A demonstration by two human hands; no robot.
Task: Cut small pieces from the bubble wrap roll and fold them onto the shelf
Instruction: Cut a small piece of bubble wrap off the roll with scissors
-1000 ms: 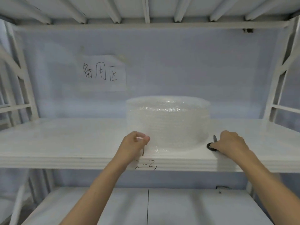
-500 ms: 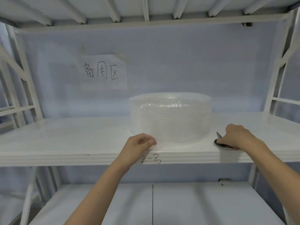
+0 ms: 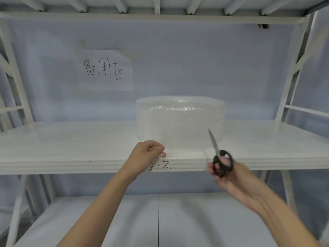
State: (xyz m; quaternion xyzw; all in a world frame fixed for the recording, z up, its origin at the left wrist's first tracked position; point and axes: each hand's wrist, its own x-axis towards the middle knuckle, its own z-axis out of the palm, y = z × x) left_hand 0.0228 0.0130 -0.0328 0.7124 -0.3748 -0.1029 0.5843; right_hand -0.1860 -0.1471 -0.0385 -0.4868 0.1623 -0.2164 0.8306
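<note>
A clear bubble wrap roll (image 3: 179, 122) stands on end in the middle of the white shelf (image 3: 71, 145). My left hand (image 3: 147, 154) pinches the loose end of the wrap at the roll's lower left, near the shelf's front edge. My right hand (image 3: 231, 177) holds black-handled scissors (image 3: 219, 155) in front of the shelf edge, to the right of the roll. The blades are together and point up towards the roll's lower right side, and the fingers sit in the handle loops.
A paper sign with handwritten characters (image 3: 106, 70) hangs on the back wall. "2-3" (image 3: 160, 166) is written on the shelf's front edge. White metal uprights (image 3: 292, 77) stand at both sides. A lower shelf (image 3: 124, 220) lies beneath, and another shelf is overhead.
My right hand has lifted the scissors off the shelf and drawn them back towards me, blades now pointing up. My left hand stays pinched on the wrap's loose end.
</note>
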